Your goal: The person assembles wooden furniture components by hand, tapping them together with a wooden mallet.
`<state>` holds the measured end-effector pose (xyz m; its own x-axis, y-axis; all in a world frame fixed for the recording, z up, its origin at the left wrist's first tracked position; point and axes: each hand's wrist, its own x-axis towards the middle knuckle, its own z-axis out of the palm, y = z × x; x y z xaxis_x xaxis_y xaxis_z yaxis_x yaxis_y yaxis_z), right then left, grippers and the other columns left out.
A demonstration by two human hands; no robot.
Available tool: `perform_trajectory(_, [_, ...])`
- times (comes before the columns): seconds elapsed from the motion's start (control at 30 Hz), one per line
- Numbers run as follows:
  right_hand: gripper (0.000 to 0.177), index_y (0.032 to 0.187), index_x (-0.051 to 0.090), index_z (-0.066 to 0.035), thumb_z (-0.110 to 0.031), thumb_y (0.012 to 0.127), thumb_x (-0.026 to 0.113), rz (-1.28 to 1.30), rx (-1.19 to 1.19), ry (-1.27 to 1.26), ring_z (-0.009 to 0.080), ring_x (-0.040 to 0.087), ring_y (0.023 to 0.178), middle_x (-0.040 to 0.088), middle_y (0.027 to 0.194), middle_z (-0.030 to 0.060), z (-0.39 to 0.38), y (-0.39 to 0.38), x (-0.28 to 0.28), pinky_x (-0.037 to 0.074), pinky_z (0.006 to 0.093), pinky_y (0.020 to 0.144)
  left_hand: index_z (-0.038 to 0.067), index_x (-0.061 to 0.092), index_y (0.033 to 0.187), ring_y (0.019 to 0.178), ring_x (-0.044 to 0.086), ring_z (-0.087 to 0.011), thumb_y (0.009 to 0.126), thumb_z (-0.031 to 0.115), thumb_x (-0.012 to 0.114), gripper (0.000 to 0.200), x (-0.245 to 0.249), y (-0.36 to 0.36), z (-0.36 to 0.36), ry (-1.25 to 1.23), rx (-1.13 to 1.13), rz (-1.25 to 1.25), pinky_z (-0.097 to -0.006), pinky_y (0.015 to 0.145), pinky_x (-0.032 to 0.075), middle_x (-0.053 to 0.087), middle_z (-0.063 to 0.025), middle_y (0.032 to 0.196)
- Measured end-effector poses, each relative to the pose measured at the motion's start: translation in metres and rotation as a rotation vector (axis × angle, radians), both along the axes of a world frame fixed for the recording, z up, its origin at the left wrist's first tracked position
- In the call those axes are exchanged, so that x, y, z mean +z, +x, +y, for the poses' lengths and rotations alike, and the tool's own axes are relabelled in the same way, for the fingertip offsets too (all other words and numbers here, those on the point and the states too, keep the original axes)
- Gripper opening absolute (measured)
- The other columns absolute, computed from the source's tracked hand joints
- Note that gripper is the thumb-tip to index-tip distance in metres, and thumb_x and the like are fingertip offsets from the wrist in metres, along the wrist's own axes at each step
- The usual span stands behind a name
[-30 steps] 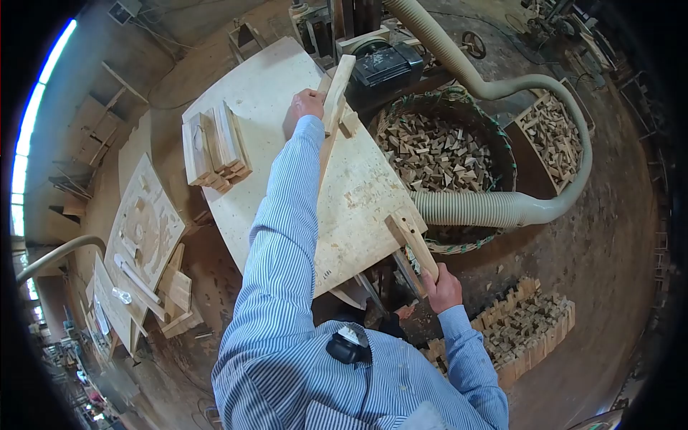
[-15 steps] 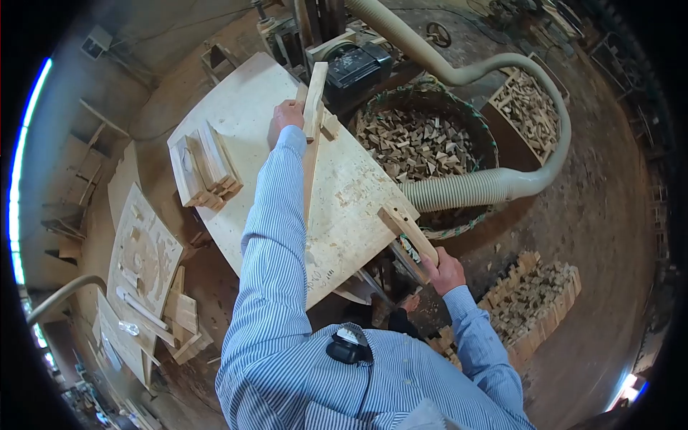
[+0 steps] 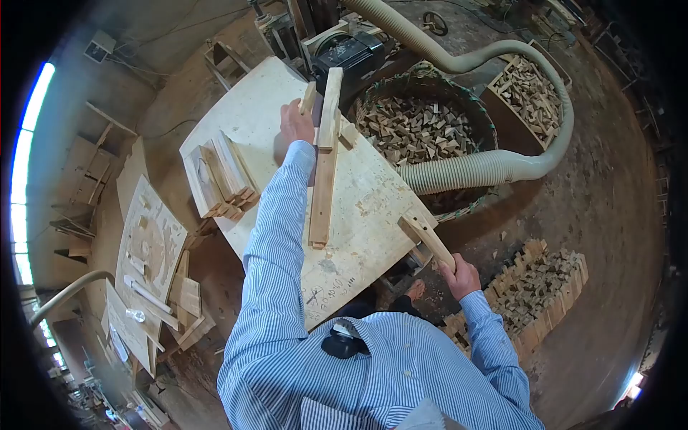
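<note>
My left hand (image 3: 297,123) is closed around a short upright wooden piece (image 3: 308,98) on the far side of the pale worktable (image 3: 365,229). Just right of it, a narrow wooden strip (image 3: 331,107) lies over a longer board (image 3: 324,197) running toward me, with a small wooden block (image 3: 347,135) at its side. At the table's near right corner, my right hand (image 3: 461,276) wraps around the end of a wooden lever (image 3: 432,241). A stack of wooden pieces (image 3: 221,175) rests on the table left of my left arm.
Behind the table stands a motor (image 3: 347,56). A ribbed hose (image 3: 459,173) crosses a basket (image 3: 494,129) of wood offcuts. More offcuts fill a box (image 3: 527,100) and a walled pile (image 3: 537,290) at right. A second board-topped table (image 3: 154,240) stands left.
The view has shifted slightly. My left hand has moved a little left, away from the strip, uncovering more of the long board. My right hand stays on the lever.
</note>
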<state>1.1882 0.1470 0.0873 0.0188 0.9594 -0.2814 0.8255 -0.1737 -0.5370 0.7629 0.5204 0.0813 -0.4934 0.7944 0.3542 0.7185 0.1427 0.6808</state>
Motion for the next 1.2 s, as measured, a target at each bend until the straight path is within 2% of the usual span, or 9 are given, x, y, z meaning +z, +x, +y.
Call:
perform_trajectory(0.07, [0.041, 0.108, 0.062, -0.006, -0.046, 0.1, 0.064, 0.041, -0.005, 0.032, 0.0469, 0.07, 0.087, 0.073, 0.091, 0.0248, 0.001, -0.001, 0.004, 0.054, 0.055, 0.074, 0.007, 0.075, 0.118, 0.104, 0.067, -0.0368, 0.087, 0.02, 0.075, 0.033, 0.006, -0.008, -0.004, 0.058, -0.107, 0.131, -0.0461, 0.095, 0.053, 0.066, -0.0164, 0.105])
perform_trajectory(0.17, [0.042, 0.108, 0.061, -0.005, -0.046, 0.101, 0.064, 0.004, 0.012, 0.017, 0.0478, 0.07, 0.087, 0.072, 0.091, 0.0257, 0.003, 0.001, 0.01, 0.054, 0.0553, 0.073, 0.007, 0.077, 0.117, 0.099, 0.07, -0.0344, 0.087, 0.024, 0.076, 0.035, 0.012, -0.012, -0.014, 0.054, -0.289, 0.194, -0.0436, 0.09, 0.055, 0.069, -0.0193, 0.109])
perform_trajectory(0.23, [0.042, 0.108, 0.061, -0.005, -0.047, 0.101, 0.064, -0.008, 0.012, -0.003, 0.0478, 0.07, 0.087, 0.072, 0.091, 0.0258, 0.006, 0.0, 0.012, 0.054, 0.0555, 0.074, 0.006, 0.078, 0.114, 0.101, 0.07, -0.0344, 0.089, 0.025, 0.075, 0.032, 0.005, -0.012, -0.011, 0.088, -0.244, 0.052, -0.0435, 0.091, 0.054, 0.071, -0.0189, 0.107])
perform_trajectory(0.3, [0.042, 0.108, 0.061, -0.005, -0.047, 0.101, 0.063, -0.03, 0.019, -0.028, 0.0478, 0.07, 0.087, 0.072, 0.092, 0.0259, 0.004, 0.001, 0.013, 0.055, 0.0557, 0.074, 0.003, 0.078, 0.113, 0.093, 0.073, -0.0313, 0.09, 0.028, 0.076, 0.033, -0.014, -0.02, -0.002, -0.103, -0.021, 0.038, -0.0406, 0.087, 0.057, 0.076, -0.017, 0.098])
perform_trajectory(0.4, [0.042, 0.107, 0.061, -0.005, -0.047, 0.101, 0.063, -0.032, 0.025, -0.032, 0.0473, 0.07, 0.087, 0.072, 0.091, 0.0258, 0.007, 0.002, 0.013, 0.055, 0.0556, 0.074, 0.001, 0.079, 0.105, 0.08, 0.075, -0.0251, 0.091, 0.029, 0.077, 0.031, -0.027, -0.013, 0.006, -0.256, -0.06, -0.207, -0.0379, 0.08, 0.059, 0.078, -0.0153, 0.088])
perform_trajectory(0.5, [0.043, 0.109, 0.062, -0.005, -0.047, 0.1, 0.063, -0.018, 0.024, -0.023, 0.0467, 0.07, 0.087, 0.072, 0.091, 0.0257, 0.007, 0.001, 0.012, 0.055, 0.0551, 0.075, 0.0, 0.08, 0.097, 0.07, 0.075, -0.0197, 0.09, 0.027, 0.079, 0.028, -0.041, -0.008, 0.018, -0.097, -0.003, -0.224, -0.0356, 0.072, 0.06, 0.079, -0.013, 0.082])
perform_trajectory(0.63, [0.043, 0.113, 0.063, -0.005, -0.046, 0.1, 0.063, -0.019, 0.025, -0.011, 0.0459, 0.071, 0.087, 0.072, 0.092, 0.0254, 0.005, 0.001, 0.008, 0.056, 0.0539, 0.075, 0.001, 0.081, 0.092, 0.068, 0.073, -0.016, 0.089, 0.023, 0.081, 0.023, -0.043, -0.009, 0.038, -0.118, -0.013, -0.29, -0.0336, 0.069, 0.059, 0.078, -0.0099, 0.08])
perform_trajectory(0.7, [0.043, 0.114, 0.063, -0.004, -0.046, 0.1, 0.063, -0.013, 0.033, 0.001, 0.0458, 0.071, 0.086, 0.072, 0.092, 0.0254, 0.007, 0.001, 0.007, 0.056, 0.0536, 0.075, 0.001, 0.081, 0.092, 0.066, 0.071, -0.0136, 0.088, 0.02, 0.083, 0.019, -0.023, 0.001, 0.04, -0.185, 0.035, -0.451, -0.0305, 0.066, 0.058, 0.078, -0.0073, 0.078])
perform_trajectory(1.2, [0.04, 0.106, 0.059, -0.002, -0.041, 0.101, 0.064, 0.026, 0.055, 0.059, 0.0486, 0.069, 0.085, 0.07, 0.089, 0.0266, 0.001, 0.004, -0.032, 0.054, 0.055, 0.073, 0.003, 0.081, 0.092, 0.064, 0.067, -0.0099, 0.089, 0.017, 0.084, 0.015, -0.011, 0.007, 0.043, -0.119, 0.012, -0.506, -0.0283, 0.064, 0.058, 0.076, -0.005, 0.077])
